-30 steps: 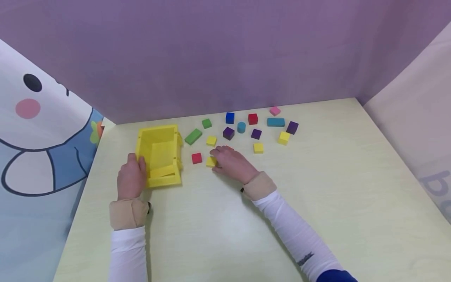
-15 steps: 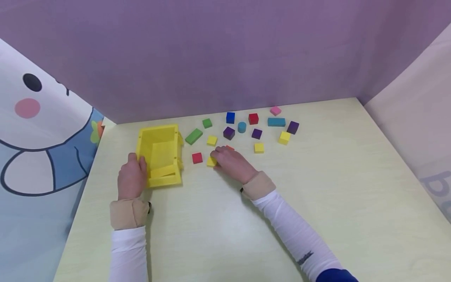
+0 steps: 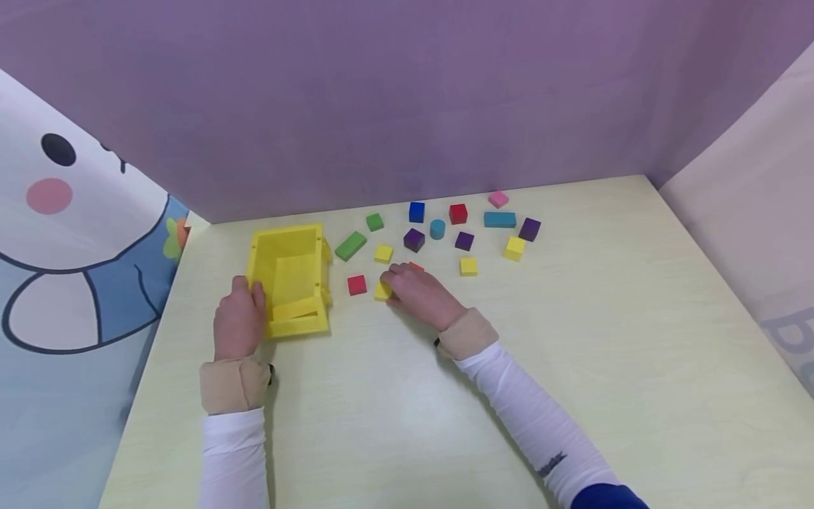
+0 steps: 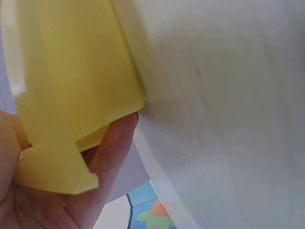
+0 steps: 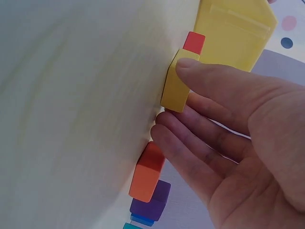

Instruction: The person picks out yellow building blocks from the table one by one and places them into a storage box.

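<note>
My left hand grips the left side wall of a yellow plastic bin, which stands at the left of the table. In the left wrist view, the rim of the bin lies between thumb and fingers. Farther right, my right hand pinches a yellow block on the table. The right wrist view has the thumb on the near face of this yellow block, with the fingers partly behind it. An orange block lies by the fingertips. A red block sits between bin and right hand.
Several blocks are scattered toward the back: a long green block, a purple block, a blue cylinder, a long teal block and a pink block. A purple backdrop rises behind the table's rear edge.
The right hand's fingers and thumb have drawn in around the yellow block. The left hand and the bin have stayed in place.
</note>
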Available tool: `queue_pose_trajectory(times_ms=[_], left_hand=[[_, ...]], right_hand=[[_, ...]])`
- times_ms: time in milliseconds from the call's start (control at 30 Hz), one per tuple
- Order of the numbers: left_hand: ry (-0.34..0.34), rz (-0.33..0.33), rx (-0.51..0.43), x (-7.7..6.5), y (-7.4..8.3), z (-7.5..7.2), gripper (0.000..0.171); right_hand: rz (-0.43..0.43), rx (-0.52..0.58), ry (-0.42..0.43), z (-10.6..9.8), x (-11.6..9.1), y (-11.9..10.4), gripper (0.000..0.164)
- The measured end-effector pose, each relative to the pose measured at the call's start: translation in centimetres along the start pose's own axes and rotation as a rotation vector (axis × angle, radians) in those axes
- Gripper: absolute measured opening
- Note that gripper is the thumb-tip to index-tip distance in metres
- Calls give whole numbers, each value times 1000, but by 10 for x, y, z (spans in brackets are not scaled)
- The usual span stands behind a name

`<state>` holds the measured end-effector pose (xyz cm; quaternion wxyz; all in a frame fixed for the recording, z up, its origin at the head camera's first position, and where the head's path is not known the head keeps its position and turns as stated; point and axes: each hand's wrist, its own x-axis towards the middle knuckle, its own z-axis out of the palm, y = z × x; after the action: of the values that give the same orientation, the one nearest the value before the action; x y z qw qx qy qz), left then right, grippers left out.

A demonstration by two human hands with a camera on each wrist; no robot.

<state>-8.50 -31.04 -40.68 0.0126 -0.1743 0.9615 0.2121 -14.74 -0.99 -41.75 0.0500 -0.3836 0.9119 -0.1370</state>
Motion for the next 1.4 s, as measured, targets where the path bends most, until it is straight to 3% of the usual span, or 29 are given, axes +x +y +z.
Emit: queue_pose_trajectory(times_ms=[467, 800, 1400], left_hand=[[46, 25, 1, -1, -3, 0, 42], [7, -10, -6, -1, -2, 1, 46], [45, 18, 1, -5, 1, 1, 41]], right_hand=[[-27, 5, 18, -5, 2, -1, 24], [-30, 44, 47, -8, 3, -2, 25], [-47, 72, 98, -12, 1, -6, 27]])
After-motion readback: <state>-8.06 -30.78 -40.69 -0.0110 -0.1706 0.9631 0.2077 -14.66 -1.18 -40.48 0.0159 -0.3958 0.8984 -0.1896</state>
